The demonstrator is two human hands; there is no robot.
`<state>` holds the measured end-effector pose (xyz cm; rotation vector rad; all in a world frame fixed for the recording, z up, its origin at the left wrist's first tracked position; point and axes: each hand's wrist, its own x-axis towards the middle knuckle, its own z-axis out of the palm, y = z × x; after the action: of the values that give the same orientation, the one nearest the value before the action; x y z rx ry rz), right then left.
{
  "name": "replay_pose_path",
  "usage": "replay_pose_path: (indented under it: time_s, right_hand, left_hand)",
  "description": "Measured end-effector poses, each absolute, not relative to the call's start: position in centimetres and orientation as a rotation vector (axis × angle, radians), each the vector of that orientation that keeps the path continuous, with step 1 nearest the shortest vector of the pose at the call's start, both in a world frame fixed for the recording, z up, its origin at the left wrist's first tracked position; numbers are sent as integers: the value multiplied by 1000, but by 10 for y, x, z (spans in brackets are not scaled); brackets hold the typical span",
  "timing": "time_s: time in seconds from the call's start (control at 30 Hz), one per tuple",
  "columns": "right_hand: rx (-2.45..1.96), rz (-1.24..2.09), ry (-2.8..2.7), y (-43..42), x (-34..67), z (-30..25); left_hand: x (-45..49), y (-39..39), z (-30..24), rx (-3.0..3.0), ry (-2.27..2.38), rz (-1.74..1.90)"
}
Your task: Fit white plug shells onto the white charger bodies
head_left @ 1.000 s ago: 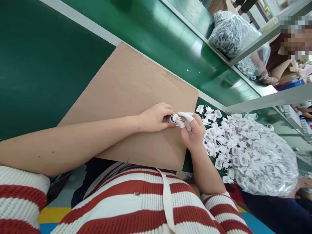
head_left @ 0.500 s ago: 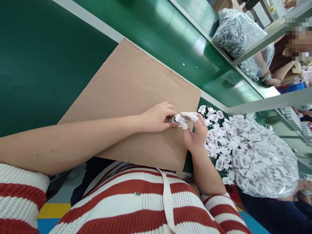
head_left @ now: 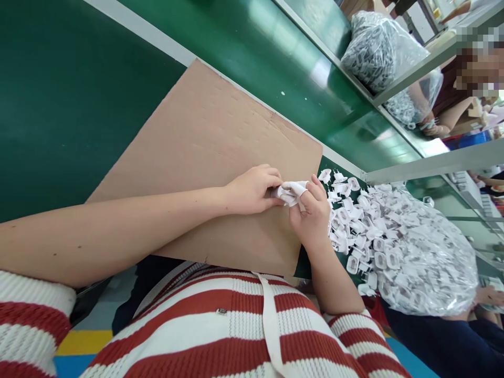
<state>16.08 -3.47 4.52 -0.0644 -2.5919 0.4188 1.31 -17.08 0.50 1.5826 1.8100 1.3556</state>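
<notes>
Over the cardboard sheet (head_left: 205, 131), my left hand (head_left: 252, 190) grips a small white charger casing (head_left: 280, 194), fingers and thumb closed around its left end. My right hand (head_left: 312, 212) wears white finger covers on its thumb and forefinger. Those two fingers are pinched together on the casing's right end, while the other fingers curl loosely. They hide most of that end, so I cannot make out whether a separate small part is between them. Just right of my right hand lies a loose heap of white plug pieces (head_left: 350, 210), some with pins showing.
A clear plastic bag (head_left: 441, 262) full of similar white pieces bulges at the right. Grey metal rails (head_left: 425, 163) cross the green bench (head_left: 51, 105). Beyond them sit another filled bag (head_left: 372, 52) and a co-worker's arm (head_left: 449, 118).
My right hand has moved slightly left, its covered fingers now closing over the casing's end. The dark opening with coloured parts inside is now covered. My left hand stays nearly still.
</notes>
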Motion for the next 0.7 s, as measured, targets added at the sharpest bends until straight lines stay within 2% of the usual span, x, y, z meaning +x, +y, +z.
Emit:
replay_pose_path:
  time_s: [0.3, 0.47, 0.53, 0.7]
  right_hand:
    - [-109, 467, -2550, -34, 162, 37]
    - [-346, 860, -2349, -41, 167, 23]
    - [-394, 940, -2318, -42, 171, 23]
    - [-333, 869, -2292, -38, 177, 26]
  left_hand:
    - [16, -169, 2, 1599, 1843, 1376]
    - [19, -174, 4, 1553, 1790, 1403]
    - [21, -175, 6, 1433, 1715, 1499]
    - [27, -178, 15, 1200, 1334, 1743]
